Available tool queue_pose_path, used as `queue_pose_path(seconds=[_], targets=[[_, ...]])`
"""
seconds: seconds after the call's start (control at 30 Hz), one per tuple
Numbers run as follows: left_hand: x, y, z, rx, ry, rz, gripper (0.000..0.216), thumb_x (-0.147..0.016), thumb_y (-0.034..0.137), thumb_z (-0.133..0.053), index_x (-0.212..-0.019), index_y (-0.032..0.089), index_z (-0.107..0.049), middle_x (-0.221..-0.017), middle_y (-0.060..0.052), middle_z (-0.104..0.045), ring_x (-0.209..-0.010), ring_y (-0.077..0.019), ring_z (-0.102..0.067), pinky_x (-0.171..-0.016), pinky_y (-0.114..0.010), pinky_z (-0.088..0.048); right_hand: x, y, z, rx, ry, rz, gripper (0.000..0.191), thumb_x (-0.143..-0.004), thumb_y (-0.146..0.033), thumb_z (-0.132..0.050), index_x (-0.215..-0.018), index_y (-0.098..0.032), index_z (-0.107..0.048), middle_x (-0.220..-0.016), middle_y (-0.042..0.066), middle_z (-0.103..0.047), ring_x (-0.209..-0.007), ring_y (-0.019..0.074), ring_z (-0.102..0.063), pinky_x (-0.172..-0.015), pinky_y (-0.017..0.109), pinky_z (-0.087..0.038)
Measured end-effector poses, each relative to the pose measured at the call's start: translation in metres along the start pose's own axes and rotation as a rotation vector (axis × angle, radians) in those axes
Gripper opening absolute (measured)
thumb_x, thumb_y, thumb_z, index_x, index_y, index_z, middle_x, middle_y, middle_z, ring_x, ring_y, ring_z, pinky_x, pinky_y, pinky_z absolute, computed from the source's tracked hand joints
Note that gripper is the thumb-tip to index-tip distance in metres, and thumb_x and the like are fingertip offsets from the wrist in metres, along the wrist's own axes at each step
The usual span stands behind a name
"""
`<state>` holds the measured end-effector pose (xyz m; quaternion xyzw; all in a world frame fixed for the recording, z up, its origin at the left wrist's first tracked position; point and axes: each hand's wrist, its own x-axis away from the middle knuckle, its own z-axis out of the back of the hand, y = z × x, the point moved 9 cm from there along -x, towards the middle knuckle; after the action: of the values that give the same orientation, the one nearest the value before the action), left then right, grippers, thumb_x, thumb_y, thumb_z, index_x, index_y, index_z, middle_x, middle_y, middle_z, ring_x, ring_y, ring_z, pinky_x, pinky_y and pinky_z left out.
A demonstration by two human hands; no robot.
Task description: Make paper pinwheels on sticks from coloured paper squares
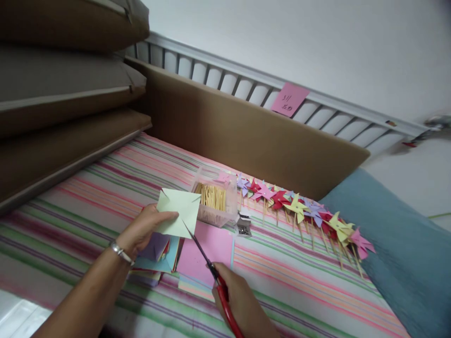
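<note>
My left hand (148, 224) pinches a pale green paper square (181, 206) by its left side, thumb on top. Short slits run inward from the square's upper corners. In my right hand (237, 298) are scissors (225, 303) with red handles, their blades at the square's lower right corner. Below the square lies a stack of pink and other coloured paper sheets (206, 258). To its left, under my left hand, sits a pile of coloured paper pieces (158, 260), partly hidden by the hand and the square.
A clear plastic box (230, 197) of wooden sticks (213, 197) stands behind the square, beside a small box of metal bits (244, 229). Several paper pinwheels (298, 206) on sticks lie to the right. Brown padded pieces (70, 122) are stacked at left; a brown board (239, 126) leans behind.
</note>
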<state>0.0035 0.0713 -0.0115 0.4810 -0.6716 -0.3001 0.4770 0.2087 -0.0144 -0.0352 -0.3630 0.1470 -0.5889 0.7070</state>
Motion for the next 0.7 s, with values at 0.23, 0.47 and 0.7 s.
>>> queue_pose_path(seconds=[0.23, 0.47, 0.7], targets=[[-0.009, -0.008, 0.003, -0.042, -0.011, -0.022, 0.029, -0.057, 0.023, -0.079, -0.081, 0.008, -0.072, -0.071, -0.011, -0.074, -0.060, -0.0220, -0.067, -0.054, -0.026, -0.051, 0.005, 0.028, 0.027, 0.196, 0.078, -0.123, 0.051, -0.076, -0.009, -0.045, -0.125, -0.019, -0.055, -0.109, 0.010, -0.066, -0.098, 0.0234, -0.060, -0.084, 0.029, -0.042], [-0.013, -0.010, -0.002, -0.050, -0.032, -0.010, 0.032, -0.058, 0.023, -0.078, -0.086, 0.009, -0.071, -0.072, -0.009, -0.075, -0.065, -0.0210, -0.068, -0.059, -0.025, -0.052, 0.006, 0.066, 0.049, 0.301, 0.114, -0.246, 0.043, -0.076, -0.006, -0.044, -0.114, -0.020, -0.061, -0.107, 0.010, -0.069, -0.101, 0.0231, -0.061, -0.082, 0.027, -0.043], [-0.011, -0.012, -0.005, -0.029, -0.040, 0.008, 0.031, -0.059, 0.023, -0.079, -0.086, 0.009, -0.071, -0.076, -0.010, -0.076, -0.068, -0.0215, -0.069, -0.060, -0.025, -0.053, 0.021, 0.117, 0.081, 0.361, 0.112, -0.368, 0.040, -0.085, -0.011, -0.036, -0.115, -0.019, -0.060, -0.103, 0.011, -0.070, -0.095, 0.0241, -0.065, -0.079, 0.030, -0.045]])
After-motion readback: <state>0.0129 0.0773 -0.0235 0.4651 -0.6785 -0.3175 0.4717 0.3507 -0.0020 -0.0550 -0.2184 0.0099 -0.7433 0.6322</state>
